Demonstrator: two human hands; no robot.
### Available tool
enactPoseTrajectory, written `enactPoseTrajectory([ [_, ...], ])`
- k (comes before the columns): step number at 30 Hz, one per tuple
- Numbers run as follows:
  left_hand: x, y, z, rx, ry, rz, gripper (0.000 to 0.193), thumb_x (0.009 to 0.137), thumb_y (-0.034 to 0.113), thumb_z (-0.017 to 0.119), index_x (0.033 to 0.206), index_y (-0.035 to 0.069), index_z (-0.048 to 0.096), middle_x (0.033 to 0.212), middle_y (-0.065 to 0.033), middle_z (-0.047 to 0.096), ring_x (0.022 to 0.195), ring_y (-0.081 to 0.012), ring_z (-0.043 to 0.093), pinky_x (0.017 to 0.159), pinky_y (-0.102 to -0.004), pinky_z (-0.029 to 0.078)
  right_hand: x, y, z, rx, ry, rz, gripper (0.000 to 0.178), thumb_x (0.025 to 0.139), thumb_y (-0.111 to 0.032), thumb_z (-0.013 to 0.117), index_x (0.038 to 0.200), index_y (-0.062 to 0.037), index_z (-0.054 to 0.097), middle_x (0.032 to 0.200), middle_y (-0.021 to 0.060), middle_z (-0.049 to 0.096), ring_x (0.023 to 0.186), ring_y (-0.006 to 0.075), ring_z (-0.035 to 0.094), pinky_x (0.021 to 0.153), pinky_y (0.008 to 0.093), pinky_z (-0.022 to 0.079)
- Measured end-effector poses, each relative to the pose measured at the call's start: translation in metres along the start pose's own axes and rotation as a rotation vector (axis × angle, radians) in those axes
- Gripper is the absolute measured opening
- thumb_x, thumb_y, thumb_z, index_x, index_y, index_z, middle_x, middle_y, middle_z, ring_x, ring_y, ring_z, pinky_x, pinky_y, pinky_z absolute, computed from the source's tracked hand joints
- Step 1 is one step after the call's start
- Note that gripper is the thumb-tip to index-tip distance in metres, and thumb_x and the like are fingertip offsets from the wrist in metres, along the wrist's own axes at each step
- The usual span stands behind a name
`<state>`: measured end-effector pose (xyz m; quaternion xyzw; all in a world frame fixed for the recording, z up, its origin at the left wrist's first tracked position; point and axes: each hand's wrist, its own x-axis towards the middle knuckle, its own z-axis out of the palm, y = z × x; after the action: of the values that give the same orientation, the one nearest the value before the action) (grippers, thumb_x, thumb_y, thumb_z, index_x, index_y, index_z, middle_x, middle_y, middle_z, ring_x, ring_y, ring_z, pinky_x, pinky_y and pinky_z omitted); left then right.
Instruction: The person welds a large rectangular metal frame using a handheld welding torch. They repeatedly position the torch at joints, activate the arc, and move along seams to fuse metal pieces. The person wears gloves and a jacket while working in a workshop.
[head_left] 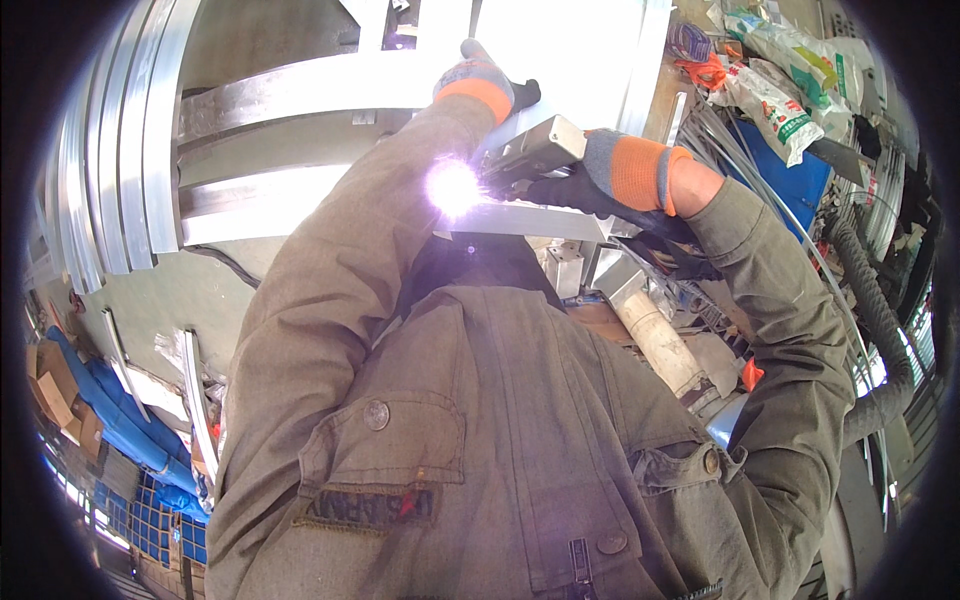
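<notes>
My left hand [474, 84], in a grey, orange and black glove, rests over a bright silver metal frame [300, 85]. Its visible fingers are spread, one pointing away and one to the right; glare washes out what lies beneath. Nearer to me, my right hand [622, 175], gloved alike, is closed around a silver box-shaped metal tool [545, 148]. A dark part of the tool lies along the black glove fingers. Just left of its tip, an intense white-purple glow [453, 190] covers the spot where the tool and metal meet. My left forearm passes beside this glow.
Long silver metal bars [140, 140] stand stacked at the left. On the right are white and green sacks [770, 105], thin metal rods, a blue panel [770, 165] and a thick grey hose [870, 270]. Cardboard boxes [62, 395] and blue sheeting [125, 415] lie at lower left.
</notes>
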<state>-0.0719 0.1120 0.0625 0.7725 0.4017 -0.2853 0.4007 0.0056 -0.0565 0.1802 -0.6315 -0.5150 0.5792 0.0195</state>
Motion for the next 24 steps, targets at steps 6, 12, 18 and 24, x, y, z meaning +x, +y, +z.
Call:
enactPoseTrajectory([
  [6, 0.002, 0.001, 0.0, 0.006, -0.021, -0.03, 0.059, 0.105, 0.02, 0.066, 0.151, -0.003, 0.037, 0.135, -0.0317, 0.073, 0.13, -0.0469, 0.072, 0.113, -0.0508, 0.058, -0.004, 0.011, -0.001, -0.063, -0.063, 0.034, 0.039, 0.108, -0.032, 0.074, 0.14, -0.0096, 0.075, 0.119, 0.0134, 0.083, 0.101, 0.0267, 0.078, 0.091, 0.0401, 0.061],
  [12, 0.012, -0.005, 0.006, 0.0, -0.004, -0.013, 0.061, 0.103, 0.023, 0.071, 0.148, -0.002, 0.038, 0.135, -0.0318, 0.072, 0.132, -0.0471, 0.071, 0.114, -0.0519, 0.057, -0.006, 0.027, 0.006, -0.102, -0.046, -0.011, 0.039, 0.108, -0.03, 0.075, 0.14, -0.0086, 0.074, 0.12, 0.0137, 0.083, 0.101, 0.0253, 0.078, 0.091, 0.0398, 0.061],
  [18, 0.003, -0.001, -0.003, -0.009, -0.011, -0.005, 0.062, 0.103, 0.025, 0.072, 0.148, -0.003, 0.039, 0.136, -0.0327, 0.071, 0.133, -0.0469, 0.07, 0.116, -0.0519, 0.055, -0.006, 0.043, 0.015, -0.137, -0.034, -0.05, 0.039, 0.107, -0.029, 0.075, 0.14, -0.0077, 0.074, 0.12, 0.0141, 0.083, 0.101, 0.0239, 0.077, 0.091, 0.0394, 0.061],
  [24, -0.009, 0.002, -0.002, -0.038, 0.029, -0.009, 0.065, 0.102, 0.027, 0.073, 0.148, -0.004, 0.038, 0.136, -0.0334, 0.071, 0.133, -0.0473, 0.07, 0.116, -0.0508, 0.055, -0.007, 0.072, 0.027, -0.209, -0.004, -0.117, 0.039, 0.107, -0.028, 0.076, 0.139, -0.0068, 0.074, 0.12, 0.0144, 0.083, 0.101, 0.0225, 0.077, 0.09, 0.0391, 0.061],
])
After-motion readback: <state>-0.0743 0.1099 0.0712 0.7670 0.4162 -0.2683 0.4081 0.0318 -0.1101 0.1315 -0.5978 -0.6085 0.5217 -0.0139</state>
